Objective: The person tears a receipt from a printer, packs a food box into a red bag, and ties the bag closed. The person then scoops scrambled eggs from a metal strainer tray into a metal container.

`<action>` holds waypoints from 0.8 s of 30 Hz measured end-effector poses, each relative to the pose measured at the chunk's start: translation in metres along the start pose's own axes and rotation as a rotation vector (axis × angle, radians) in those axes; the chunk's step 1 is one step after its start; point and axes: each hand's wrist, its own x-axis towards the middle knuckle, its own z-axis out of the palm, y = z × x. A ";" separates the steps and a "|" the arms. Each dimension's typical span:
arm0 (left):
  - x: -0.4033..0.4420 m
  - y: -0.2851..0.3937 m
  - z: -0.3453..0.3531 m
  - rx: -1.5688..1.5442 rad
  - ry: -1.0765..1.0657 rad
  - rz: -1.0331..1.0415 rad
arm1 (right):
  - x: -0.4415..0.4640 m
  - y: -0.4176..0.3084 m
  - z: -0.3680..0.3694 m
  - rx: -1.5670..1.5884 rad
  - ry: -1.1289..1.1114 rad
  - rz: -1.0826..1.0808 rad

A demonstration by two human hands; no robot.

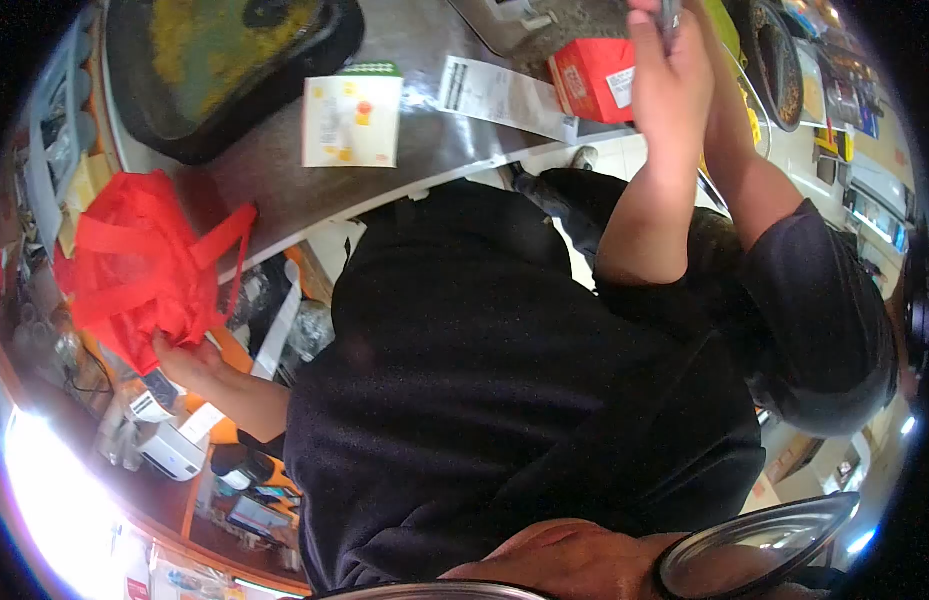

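My left hand [190, 362] is closed on the lower edge of a red fabric bag [145, 270], whose strap handles hang loose beside the table edge. My right hand [675, 85] is raised over the far right of the table, fingers closed round a slim dark-and-silver object [671, 22] that I cannot name. Just left of that wrist stands a red box [585, 80] with a white label, partly hidden behind the hand. A long printed paper slip [505, 95] lies beside the box. Further left is a white carton [351, 122] with yellow and orange marks and a green edge.
A large black tray [185, 130] with yellowish residue occupies the table's far left. Another person's forearm [750, 185] and black sleeve [820, 310] are close on my right. Shelves hold a white device [172, 450] and clutter at left. A round dark pan [775, 65] is far right.
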 end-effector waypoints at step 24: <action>-0.045 0.015 0.016 -0.166 -0.089 -0.050 | 0.013 0.100 0.005 -0.613 -0.137 0.100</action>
